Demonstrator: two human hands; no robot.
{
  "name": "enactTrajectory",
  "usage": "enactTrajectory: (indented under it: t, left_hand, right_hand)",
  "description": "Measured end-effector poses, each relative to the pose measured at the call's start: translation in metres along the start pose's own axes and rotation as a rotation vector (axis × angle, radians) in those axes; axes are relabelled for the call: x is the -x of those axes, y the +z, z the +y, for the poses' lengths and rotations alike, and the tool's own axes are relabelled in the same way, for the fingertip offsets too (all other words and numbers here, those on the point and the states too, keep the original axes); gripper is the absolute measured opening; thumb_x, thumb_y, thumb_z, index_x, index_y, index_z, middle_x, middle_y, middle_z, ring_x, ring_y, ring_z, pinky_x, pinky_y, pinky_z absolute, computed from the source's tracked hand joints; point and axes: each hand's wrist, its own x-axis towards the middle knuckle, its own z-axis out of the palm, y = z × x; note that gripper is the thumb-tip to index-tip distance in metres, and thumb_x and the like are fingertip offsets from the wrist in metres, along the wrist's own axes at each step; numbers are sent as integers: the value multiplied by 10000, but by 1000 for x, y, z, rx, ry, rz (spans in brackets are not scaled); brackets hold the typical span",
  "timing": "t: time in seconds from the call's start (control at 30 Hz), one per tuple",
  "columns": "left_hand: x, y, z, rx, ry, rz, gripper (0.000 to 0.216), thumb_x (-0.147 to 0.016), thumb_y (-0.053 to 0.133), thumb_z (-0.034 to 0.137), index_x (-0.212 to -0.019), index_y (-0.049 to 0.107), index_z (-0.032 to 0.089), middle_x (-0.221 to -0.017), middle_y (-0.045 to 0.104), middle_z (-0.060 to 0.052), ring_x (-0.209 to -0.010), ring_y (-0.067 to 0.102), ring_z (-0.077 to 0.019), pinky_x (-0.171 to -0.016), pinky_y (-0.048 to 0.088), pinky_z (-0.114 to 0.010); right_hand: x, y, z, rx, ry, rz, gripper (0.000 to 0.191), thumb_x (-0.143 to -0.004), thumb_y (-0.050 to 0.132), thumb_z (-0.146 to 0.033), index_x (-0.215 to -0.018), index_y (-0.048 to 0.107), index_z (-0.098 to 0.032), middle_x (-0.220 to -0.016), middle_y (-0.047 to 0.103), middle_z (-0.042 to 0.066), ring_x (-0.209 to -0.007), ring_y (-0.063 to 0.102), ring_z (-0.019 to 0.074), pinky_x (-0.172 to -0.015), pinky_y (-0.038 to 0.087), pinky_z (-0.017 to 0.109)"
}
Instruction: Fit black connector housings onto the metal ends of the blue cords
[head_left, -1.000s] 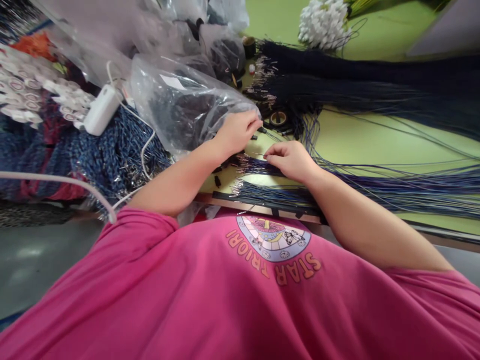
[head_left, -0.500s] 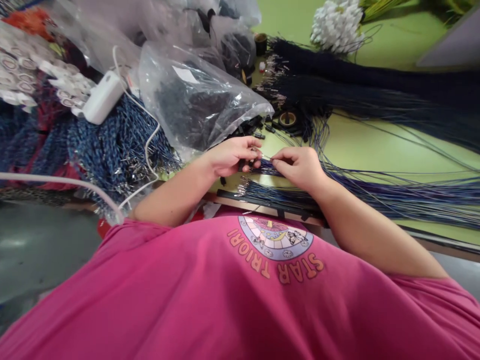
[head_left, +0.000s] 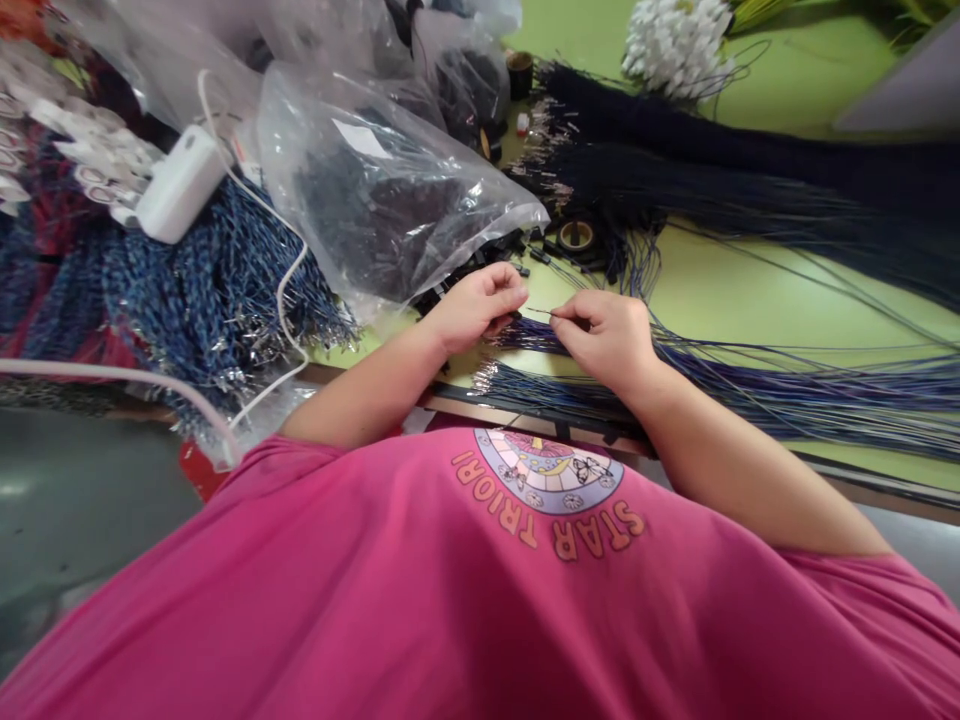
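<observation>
My left hand (head_left: 476, 303) is closed in a pinch on a small black piece I can barely make out, just in front of a clear plastic bag (head_left: 382, 200) of black parts. My right hand (head_left: 604, 330) is closed, pinching the metal tip of a thin blue cord (head_left: 544, 314) and pointing it at my left fingertips. Both hands hover over a bundle of blue cords (head_left: 750, 385) with metal tips lying along the near edge of the green table (head_left: 720, 280). Loose black parts (head_left: 480, 262) are scattered at the bag's mouth.
Dark navy cord bundles (head_left: 712, 170) stretch across the far table. A heap of blue braided cords (head_left: 195, 290) with a white charger (head_left: 176, 185) and its cable lies at left. A cluster of white pieces (head_left: 675, 45) sits at the back. More plastic bags (head_left: 457, 80) stand behind.
My left hand came back from the bag's mouth toward my right hand; the two hands now meet fingertip to fingertip. My right hand lifted a cord tip slightly.
</observation>
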Motion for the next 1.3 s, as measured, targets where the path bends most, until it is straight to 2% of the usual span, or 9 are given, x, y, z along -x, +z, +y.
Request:
enactTrajectory:
  t: [0.13, 0.2, 0.3, 0.37, 0.47, 0.73, 1.0, 1.3]
  left_hand:
    - [3, 0, 0, -27, 48, 25, 422, -784, 659, 615, -816, 589, 199, -573, 406, 47, -451, 344, -51, -453, 213, -216]
    - [3, -2, 0, 14, 9, 0, 422, -810, 625, 610, -811, 608, 188, -557, 383, 39, -465, 357, -63, -451, 206, -215]
    - [5, -6, 2, 71, -95, -70, 324, -788, 683, 491, -886, 630, 187, -567, 369, 44, -476, 350, -67, -449, 201, -211]
    - [5, -8, 3, 49, -111, -96, 267, -751, 720, 372, -930, 640, 191, -565, 369, 54, -467, 324, -58, -452, 206, -212]
    - [5, -10, 3, -28, -80, -64, 244, -739, 711, 291, -956, 654, 196, -577, 432, 49, -451, 317, -47, -455, 221, -221]
    - [4, -9, 2, -18, -67, -42, 204, -748, 688, 281, -921, 665, 176, -632, 549, 27, -421, 322, -35, -437, 195, -228]
    - [5, -2, 1, -266, 37, 57, 208, -726, 719, 288, -883, 716, 151, -593, 589, 29, -485, 431, -58, -529, 353, -237]
    - [3, 0, -2, -337, 24, 19, 239, -710, 724, 290, -884, 733, 125, -657, 641, 12, -497, 459, -51, -509, 349, -215]
  right_hand:
    - [2, 0, -1, 81, -46, -8, 200, -838, 560, -266, -745, 726, -202, -813, 748, 62, -811, 682, 213, -741, 474, 328]
    - [2, 0, -1, 97, -55, -13, 201, -838, 554, -262, -738, 717, -202, -800, 742, 63, -800, 677, 213, -734, 471, 328]
    - [2, 0, 0, 114, -53, -4, 204, -839, 542, -256, -722, 703, -208, -782, 731, 60, -789, 667, 211, -728, 464, 329]
    - [1, 0, 1, 131, -51, 5, 211, -842, 533, -254, -718, 698, -211, -776, 727, 60, -787, 663, 211, -725, 460, 331]
    - [1, 0, 2, 164, -61, 13, 224, -851, 521, -248, -718, 698, -213, -763, 720, 63, -782, 657, 215, -721, 459, 335]
    - [1, -1, 2, 290, -109, -6, 265, -878, 485, -235, -694, 674, -209, -727, 695, 76, -743, 617, 216, -698, 433, 344]
    - [2, 3, 1, 358, -168, -62, 293, -906, 444, -226, -698, 648, -202, -730, 681, 84, -715, 576, 208, -692, 389, 344]
    - [2, 10, 2, 391, -156, -151, 276, -898, 472, -255, -734, 684, -186, -753, 699, 71, -731, 598, 199, -670, 383, 317]
